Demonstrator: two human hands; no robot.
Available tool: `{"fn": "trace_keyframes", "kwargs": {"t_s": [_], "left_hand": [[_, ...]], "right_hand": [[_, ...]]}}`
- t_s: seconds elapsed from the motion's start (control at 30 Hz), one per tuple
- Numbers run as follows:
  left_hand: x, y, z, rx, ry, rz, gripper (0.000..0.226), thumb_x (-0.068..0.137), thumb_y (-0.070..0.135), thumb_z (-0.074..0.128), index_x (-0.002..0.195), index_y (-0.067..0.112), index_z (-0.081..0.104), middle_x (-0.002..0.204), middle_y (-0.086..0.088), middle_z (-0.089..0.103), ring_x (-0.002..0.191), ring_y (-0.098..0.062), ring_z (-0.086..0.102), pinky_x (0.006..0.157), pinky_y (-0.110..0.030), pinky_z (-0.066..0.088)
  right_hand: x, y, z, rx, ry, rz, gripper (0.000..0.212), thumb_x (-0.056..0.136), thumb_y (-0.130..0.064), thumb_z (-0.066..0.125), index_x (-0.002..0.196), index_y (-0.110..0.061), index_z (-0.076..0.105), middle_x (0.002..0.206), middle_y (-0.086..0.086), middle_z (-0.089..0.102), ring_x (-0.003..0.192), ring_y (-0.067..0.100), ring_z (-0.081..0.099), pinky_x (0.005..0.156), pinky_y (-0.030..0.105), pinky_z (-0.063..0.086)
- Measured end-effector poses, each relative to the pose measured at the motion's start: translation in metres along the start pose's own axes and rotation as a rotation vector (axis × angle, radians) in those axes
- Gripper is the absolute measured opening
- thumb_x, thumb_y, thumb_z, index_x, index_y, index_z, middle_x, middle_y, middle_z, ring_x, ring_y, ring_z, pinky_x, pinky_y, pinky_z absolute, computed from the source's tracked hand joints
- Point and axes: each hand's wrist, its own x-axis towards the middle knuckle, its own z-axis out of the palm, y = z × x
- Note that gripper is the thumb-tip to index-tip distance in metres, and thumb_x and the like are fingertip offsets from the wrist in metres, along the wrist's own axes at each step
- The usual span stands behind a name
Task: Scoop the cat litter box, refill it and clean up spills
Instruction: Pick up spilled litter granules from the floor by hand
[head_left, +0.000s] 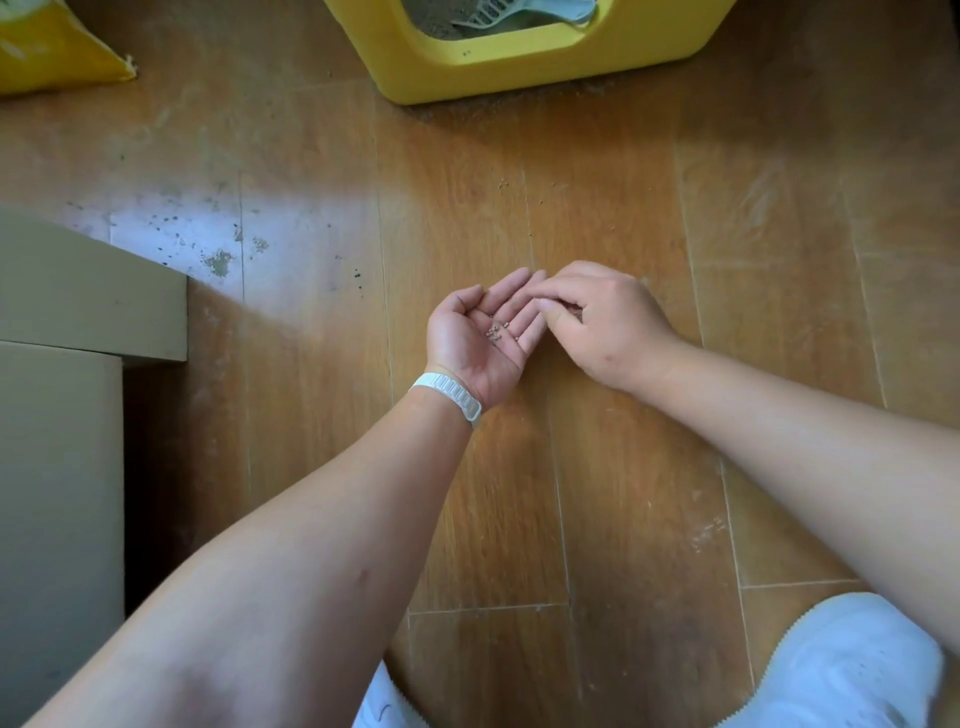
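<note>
My left hand (480, 332) lies palm up just above the wooden floor (597, 467), cupped, with several small grey litter grains (496, 332) resting in the palm. My right hand (602, 322) sits right beside it, palm down, thumb and fingertips pinched together at the left hand's fingertips. The yellow litter box (519, 67) stands at the top of the view. A pale scoop (519, 13) lies on the litter inside its opening. Scattered litter grains (519, 187) dot the floor between the box and my hands.
A yellow bag (52, 47) lies at the top left. A cardboard box (62, 364) fills the left edge. Dirt specks (223, 260) mark the floor beside it. White shoes (841, 670) show at the bottom.
</note>
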Motion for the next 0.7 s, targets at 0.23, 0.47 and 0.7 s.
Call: {"fn": "trace_keyframes", "kwargs": {"t_s": [0.23,0.47,0.7], "left_hand": [[0.007,0.004,-0.003,0.032,0.039,0.046,0.047,0.096,0.023,0.031,0.115,-0.005,0.064,0.117,-0.023,0.068,0.113,-0.033,0.065,0.099,-0.039,0.05],[0.006,-0.004,0.01,0.049,0.025,0.053,0.048,0.096,0.023,0.03,0.113,-0.004,0.065,0.116,-0.022,0.069,0.112,-0.032,0.065,0.1,-0.037,0.049],[0.007,-0.006,0.021,0.057,0.009,0.06,0.048,0.097,0.023,0.03,0.112,-0.005,0.065,0.118,-0.023,0.068,0.113,-0.034,0.065,0.101,-0.037,0.048]], "right_hand": [[-0.029,0.069,-0.005,-0.304,-0.008,0.103,0.033,0.087,-0.023,0.064,0.111,0.0,0.07,0.096,0.014,0.063,0.091,0.037,0.059,0.085,0.038,0.046],[-0.036,0.079,0.016,-0.385,0.106,0.082,0.049,0.076,-0.034,0.075,0.108,0.002,0.069,0.092,0.014,0.062,0.081,0.035,0.059,0.08,0.041,0.051],[-0.026,0.072,0.032,-0.381,0.165,0.142,0.055,0.07,-0.037,0.083,0.106,0.002,0.07,0.089,0.014,0.059,0.081,0.036,0.059,0.078,0.045,0.052]]}}
